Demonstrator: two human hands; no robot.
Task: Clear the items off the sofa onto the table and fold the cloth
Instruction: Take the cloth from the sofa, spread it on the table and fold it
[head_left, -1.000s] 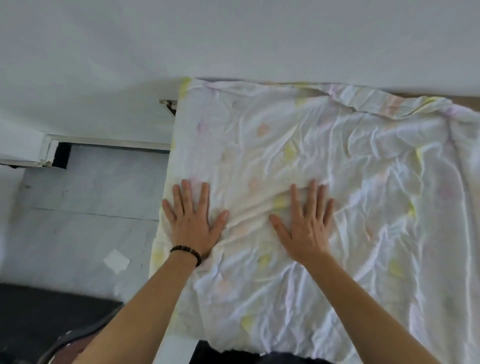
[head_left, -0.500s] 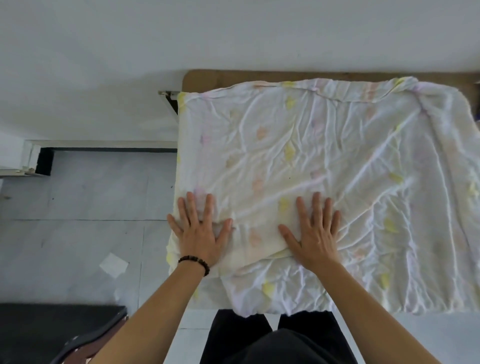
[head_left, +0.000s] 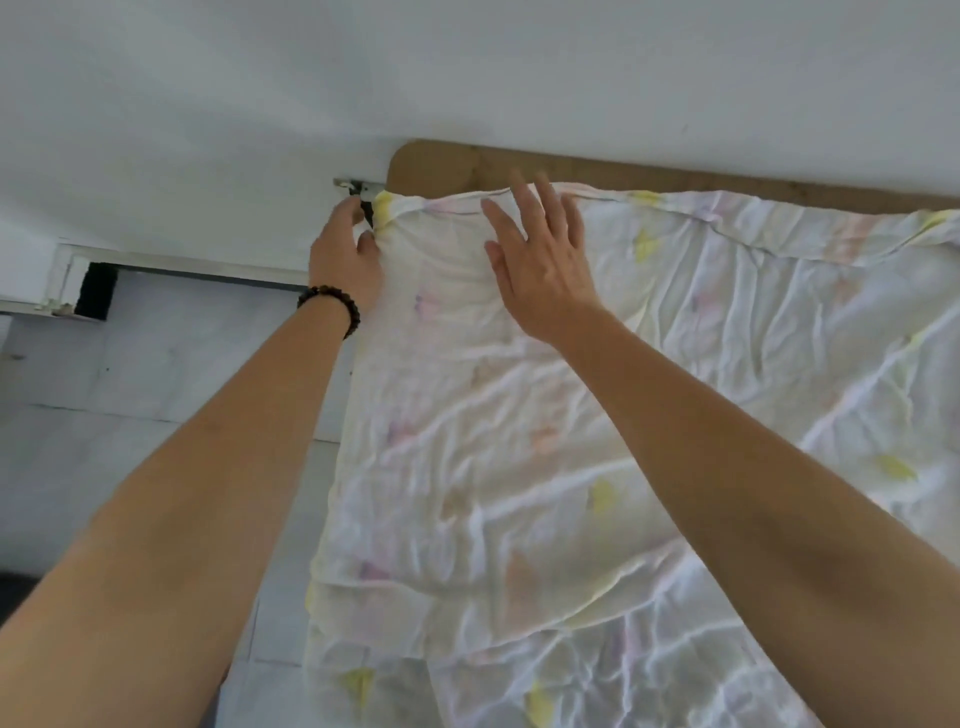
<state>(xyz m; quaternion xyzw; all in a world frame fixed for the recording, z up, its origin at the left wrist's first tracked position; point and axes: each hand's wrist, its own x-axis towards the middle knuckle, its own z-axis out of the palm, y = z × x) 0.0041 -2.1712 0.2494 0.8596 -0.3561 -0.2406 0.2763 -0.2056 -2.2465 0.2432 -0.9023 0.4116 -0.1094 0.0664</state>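
A wrinkled white cloth (head_left: 597, 441) with faint yellow, pink and orange marks lies spread over a brown table (head_left: 441, 166); only the table's far edge shows. My left hand (head_left: 345, 254), with a dark bead bracelet at the wrist, grips the cloth's far left corner between thumb and fingers. My right hand (head_left: 540, 260) hovers or rests flat near the far edge of the cloth, fingers straight and spread. A folded layer of cloth overlaps the near part at the bottom.
A white wall (head_left: 467, 78) runs right behind the table. A metal bracket (head_left: 358, 186) sticks out by the table's far left corner. Pale tiled floor (head_left: 156, 374) lies to the left, with a dark opening (head_left: 96, 291) at the wall base.
Both hands have left the near part of the cloth, where they pressed flat, and reached to its far edge. My left hand has taken hold of the far left corner.
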